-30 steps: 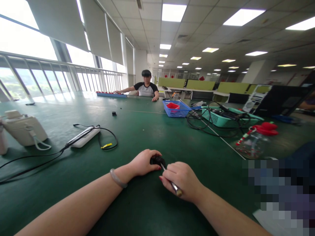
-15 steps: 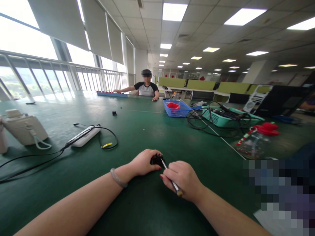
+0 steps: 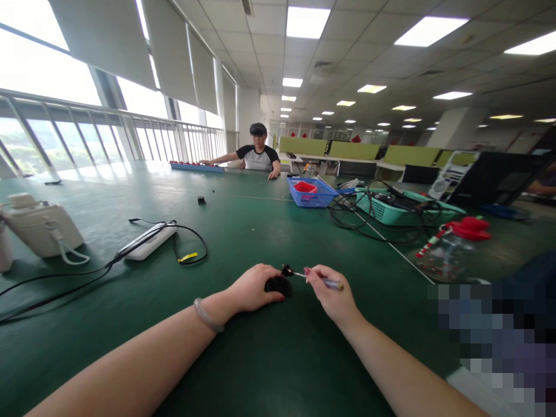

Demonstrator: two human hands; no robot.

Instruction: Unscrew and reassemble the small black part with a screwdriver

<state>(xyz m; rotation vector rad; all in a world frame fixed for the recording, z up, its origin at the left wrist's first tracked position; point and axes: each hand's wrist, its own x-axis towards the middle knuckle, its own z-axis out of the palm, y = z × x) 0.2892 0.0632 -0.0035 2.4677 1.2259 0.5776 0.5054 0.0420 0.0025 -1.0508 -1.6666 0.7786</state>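
My left hand (image 3: 252, 288) is closed around a smooth black object (image 3: 279, 286) resting on the green table, its kind hard to make out. Between thumb and fingers, my right hand (image 3: 332, 293) grips a slim screwdriver (image 3: 333, 284) with a thin metal shaft and a pale handle end. The shaft points left, nearly level. Its tip meets a small dark piece (image 3: 287, 270) just above the black object, by my left fingertips; whether that piece is joined to the object, I cannot tell.
Left lie a white power strip (image 3: 152, 240) with black cables and a beige bottle (image 3: 46, 227). A small black block (image 3: 201, 200) is farther off. Blue basket (image 3: 310, 200), green basket (image 3: 388, 213) with tangled cables and a red-lidded jar (image 3: 452, 255) stand right. Another person (image 3: 258, 156) sits opposite.
My right hand has swung the screwdriver from slanting up-left to nearly level, its tip now at the small dark piece above the object. My left hand stays in place.
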